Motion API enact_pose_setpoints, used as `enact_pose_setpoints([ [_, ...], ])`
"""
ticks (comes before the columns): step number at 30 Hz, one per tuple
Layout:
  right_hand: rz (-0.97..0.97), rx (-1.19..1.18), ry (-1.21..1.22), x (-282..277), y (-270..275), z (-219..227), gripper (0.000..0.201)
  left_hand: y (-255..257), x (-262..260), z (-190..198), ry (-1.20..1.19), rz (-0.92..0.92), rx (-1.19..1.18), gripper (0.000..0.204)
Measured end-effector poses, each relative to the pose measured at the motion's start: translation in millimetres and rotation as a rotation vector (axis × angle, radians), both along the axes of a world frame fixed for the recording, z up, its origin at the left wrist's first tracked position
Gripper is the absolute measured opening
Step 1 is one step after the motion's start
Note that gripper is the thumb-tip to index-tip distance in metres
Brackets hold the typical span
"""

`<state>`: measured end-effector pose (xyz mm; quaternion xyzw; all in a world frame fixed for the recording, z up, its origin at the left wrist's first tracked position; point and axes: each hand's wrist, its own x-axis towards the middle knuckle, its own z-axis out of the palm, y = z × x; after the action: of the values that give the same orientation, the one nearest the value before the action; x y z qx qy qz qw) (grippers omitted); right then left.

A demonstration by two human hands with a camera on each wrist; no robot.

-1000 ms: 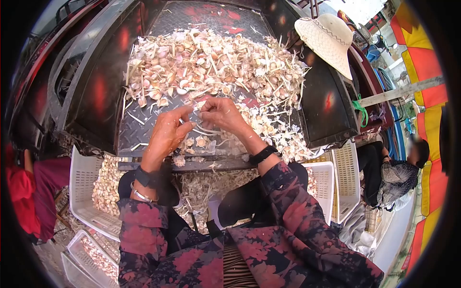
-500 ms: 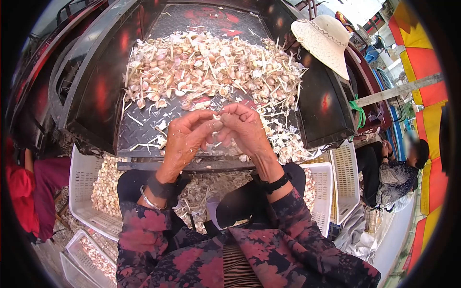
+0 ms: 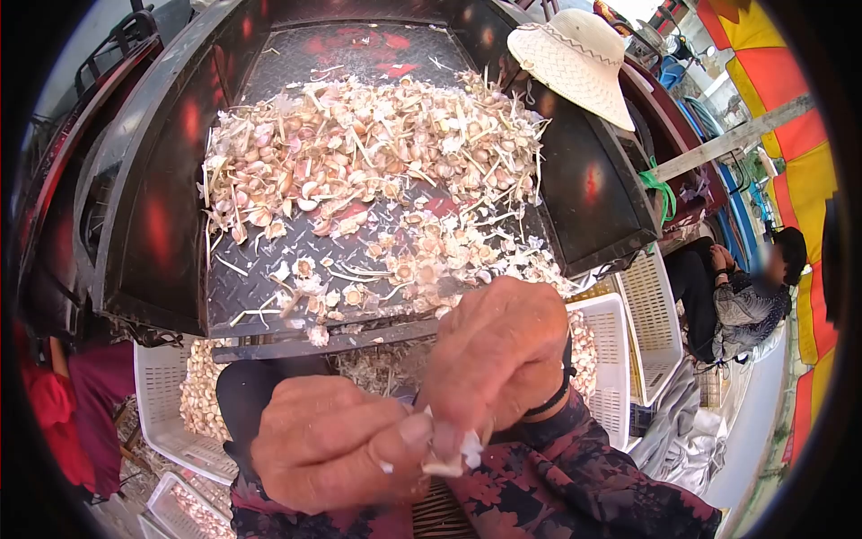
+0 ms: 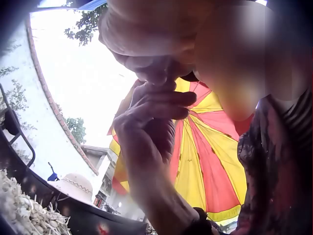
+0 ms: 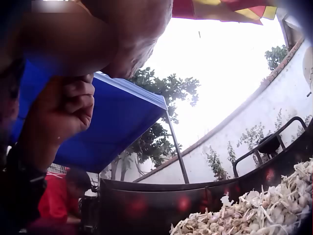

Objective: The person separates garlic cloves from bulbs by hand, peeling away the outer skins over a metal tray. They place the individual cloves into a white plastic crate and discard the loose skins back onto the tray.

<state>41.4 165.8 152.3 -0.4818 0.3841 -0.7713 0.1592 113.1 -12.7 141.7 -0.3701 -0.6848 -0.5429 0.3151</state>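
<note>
In the head view both hands are raised close to the camera, over the lap. My left hand point(image 3: 328, 445) and my right hand point(image 3: 503, 346) meet at their fingertips around a small garlic clove point(image 3: 440, 467) with a flake of white skin point(image 3: 470, 447) on it. Thumb and fingers of each hand pinch at it, partly hiding it. The left wrist view has the right hand point(image 4: 151, 110) with bent fingers; the right wrist view has the left hand point(image 5: 63, 110) curled. Beyond the hands, a heap of garlic cloves point(image 3: 359, 148) lies on a dark metal cart bed point(image 3: 260, 67).
Loose skins and stalks point(image 3: 431, 260) lie at the bed's near edge. White plastic crates stand low at left point(image 3: 162, 413) and right point(image 3: 611, 359). A straw hat point(image 3: 575, 63) sits on the right side wall point(image 3: 593, 193). People sit at right point(image 3: 754, 296) and left point(image 3: 54, 404).
The hands came together over the bed's near edge, then rose toward the camera with the clove between them. The head view has shifted slightly, so the bed sits lower and further left.
</note>
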Motion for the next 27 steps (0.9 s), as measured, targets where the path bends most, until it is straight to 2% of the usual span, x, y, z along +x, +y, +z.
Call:
enact_pose_setpoints([
  [1, 0.056, -0.072, 0.052, 3, -2, 10, 0.011, -4, 6, 9, 0.049, -0.101, -0.092, 0.036],
  [2, 0.148, -0.108, 0.063, 6, -3, 23, 0.009, -2, 14, 15, 0.063, -0.172, -0.044, 0.028],
  [3, 0.240, -0.144, 0.073, 11, -4, 30, 0.025, 6, 19, 20, 0.072, -0.244, 0.004, 0.020],
  [4, 0.236, -0.156, 0.074, 19, -9, 27, 0.025, 26, 9, 17, 0.070, -0.248, -0.008, 0.020],
  [6, 0.196, -0.596, -0.066, 39, -23, 17, 0.005, 64, -14, 4, 0.727, 0.009, 0.496, 0.022],
  [7, 0.195, -0.602, -0.079, 39, -23, 18, 0.005, 50, -4, 8, 0.714, 0.013, 0.489, 0.022],
  [9, 0.168, -0.563, -0.020, 35, -21, 23, 0.005, 9, 24, 23, 0.108, -0.383, 0.072, 0.024],
  [10, 0.158, -0.545, 0.009, 33, -19, 27, 0.005, 19, 19, 19, 0.090, -0.374, 0.066, 0.024],
  [12, 0.132, -0.492, 0.087, 26, -16, 34, 0.006, 52, -2, 7, 0.634, 0.033, 0.422, 0.025],
  [13, 0.104, -0.458, 0.120, 23, -14, 37, 0.006, 48, 6, 9, 0.615, 0.028, 0.430, 0.025],
  [15, 0.061, -0.397, 0.198, 18, -12, 42, 0.006, 28, 26, 18, 0.202, -0.153, 0.185, 0.026],
  [16, 0.051, -0.371, 0.251, 18, -12, 43, 0.006, 23, 22, 15, 0.209, -0.151, 0.180, 0.026],
  [17, 0.056, -0.376, 0.266, 20, -12, 40, 0.006, 20, 15, 8, 0.331, -0.204, 0.151, 0.025],
  [18, 0.046, -0.417, 0.226, 28, -14, 31, 0.006, 17, 11, 6, 0.449, -0.261, 0.118, 0.024],
  [19, 0.039, -0.460, 0.185, 30, -18, 30, 0.006, 16, 15, 11, 0.459, -0.261, 0.105, 0.024],
  [21, 0.063, -0.439, 0.193, 27, -14, 37, 0.007, 18, 30, 24, 0.182, -0.183, 0.103, 0.021],
  [22, 0.083, -0.406, 0.190, 27, -13, 39, 0.007, 17, 21, 23, 0.169, -0.179, 0.091, 0.021],
  [24, 0.027, -0.419, 0.178, 35, -14, 32, 0.007, 17, -1, 15, 0.560, -0.395, 0.139, 0.019],
  [25, -0.021, -0.426, 0.199, 37, -16, 28, 0.007, 16, 5, 14, 0.549, -0.383, 0.129, 0.019],
  [27, -0.130, -0.424, 0.257, 40, -15, 22, 0.008, 18, 17, 12, 0.420, -0.232, 0.171, 0.020],
])
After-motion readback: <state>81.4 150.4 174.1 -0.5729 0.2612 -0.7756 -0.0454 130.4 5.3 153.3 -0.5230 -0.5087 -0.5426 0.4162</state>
